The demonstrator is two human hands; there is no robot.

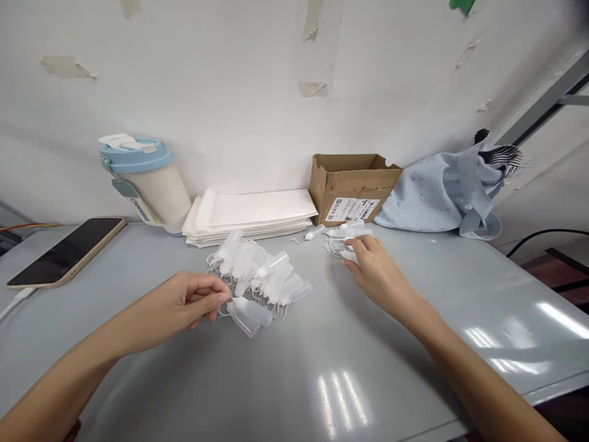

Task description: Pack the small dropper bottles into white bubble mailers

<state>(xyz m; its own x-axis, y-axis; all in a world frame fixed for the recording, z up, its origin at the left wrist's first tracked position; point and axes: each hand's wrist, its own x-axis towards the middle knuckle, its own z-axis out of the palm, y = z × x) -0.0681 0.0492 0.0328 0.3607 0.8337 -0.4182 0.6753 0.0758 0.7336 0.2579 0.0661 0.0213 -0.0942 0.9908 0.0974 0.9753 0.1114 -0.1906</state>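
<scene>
The main heap of translucent tubes (242,263) lies mid-table; take it as the clock's centre, with the wall at twelve. At its six o'clock edge, one capped tube (257,312) is pinched at the cap end between the thumb and index finger of your left hand (184,301), at eight. Hold it lightly there, since the looped white cords nearby look likely to snag; part them gently rather than tug. Toward two, your right hand (380,273) has its fingers curled over the smaller cluster (344,232); whether they grip a tube or only touch, you cannot tell. Keep that wrist low and clear of the cardboard box (338,187), just beyond the cluster.
</scene>
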